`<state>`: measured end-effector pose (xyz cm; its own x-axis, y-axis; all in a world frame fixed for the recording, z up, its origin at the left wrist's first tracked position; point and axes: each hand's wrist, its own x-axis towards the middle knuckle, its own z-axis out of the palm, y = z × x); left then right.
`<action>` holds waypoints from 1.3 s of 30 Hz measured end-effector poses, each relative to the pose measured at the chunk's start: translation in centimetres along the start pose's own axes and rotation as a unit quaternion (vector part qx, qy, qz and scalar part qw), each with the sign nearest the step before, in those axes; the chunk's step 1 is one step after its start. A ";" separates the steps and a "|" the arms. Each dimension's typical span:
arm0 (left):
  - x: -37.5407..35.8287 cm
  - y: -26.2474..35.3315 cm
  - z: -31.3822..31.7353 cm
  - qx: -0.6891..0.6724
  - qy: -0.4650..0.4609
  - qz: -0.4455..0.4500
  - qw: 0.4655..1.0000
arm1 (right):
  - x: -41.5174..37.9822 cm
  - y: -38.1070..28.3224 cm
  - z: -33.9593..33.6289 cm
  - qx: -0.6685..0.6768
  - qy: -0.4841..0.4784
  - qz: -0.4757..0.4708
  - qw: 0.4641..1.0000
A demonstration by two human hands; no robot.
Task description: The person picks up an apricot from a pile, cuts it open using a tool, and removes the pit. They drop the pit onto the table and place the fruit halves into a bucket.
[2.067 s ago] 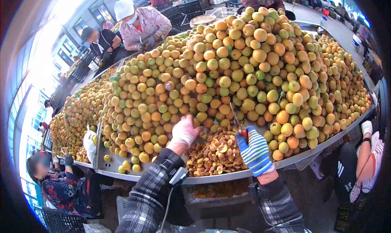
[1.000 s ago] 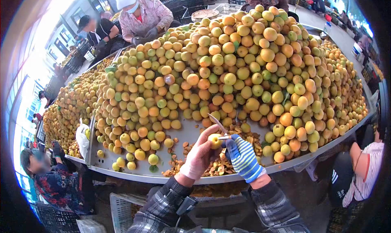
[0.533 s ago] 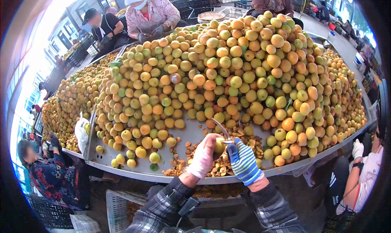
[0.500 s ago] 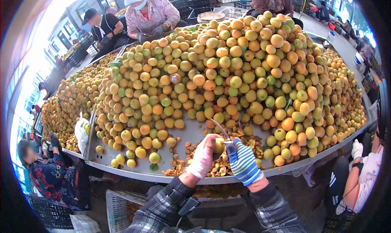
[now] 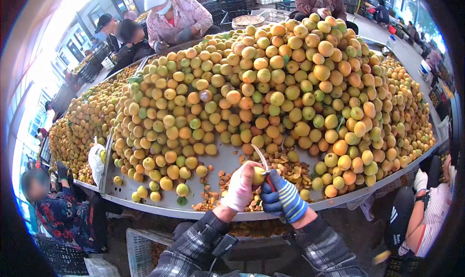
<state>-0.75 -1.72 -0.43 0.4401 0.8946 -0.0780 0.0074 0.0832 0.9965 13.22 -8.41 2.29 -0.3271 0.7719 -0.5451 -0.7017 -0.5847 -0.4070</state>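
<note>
In a white and pinkish glove, my left hand [image 5: 239, 187] is closed round a yellow apricot [image 5: 259, 176]. My right hand [image 5: 286, 199], in a blue and yellow striped glove, grips the reddish handle of a knife [image 5: 261, 158]. The thin curved blade points up and away, right against the apricot. Part of the fruit is hidden by my left fingers. Both hands are over the near edge of a metal table [image 5: 193, 199]. Under and around them are small brown stones and apricot pieces [image 5: 295, 174].
A large heap of apricots [image 5: 213, 90] covers most of the table. A white bag [image 5: 97, 161] hangs by the divider at left. Crates [image 5: 138, 253] stand below the table edge. Several people sit around, one in a floral shirt [image 5: 177, 22] across the heap.
My right hand has dropped slightly left, its fingers now curled round the handle. The blade sits more upright beside the apricot. My left hand has barely moved.
</note>
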 end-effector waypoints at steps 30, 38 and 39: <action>0.8 0.7 1.9 -0.315 -0.096 -0.070 0.941 | 1.6 1.3 -2.5 -0.648 0.279 -0.387 0.593; 1.6 1.8 -1.8 0.099 -0.080 -0.014 0.992 | 1.3 0.7 -2.7 -0.702 0.261 -0.360 0.556; 1.3 1.7 -1.4 0.099 -0.081 -0.014 0.992 | 1.4 0.7 -2.9 -0.697 0.245 -0.370 0.564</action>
<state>-1.46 0.22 1.07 0.5757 0.8094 -0.1163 0.1907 0.0054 0.9816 14.11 -8.46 -0.85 0.1823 0.9713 0.1529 0.7585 -0.0400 -0.6504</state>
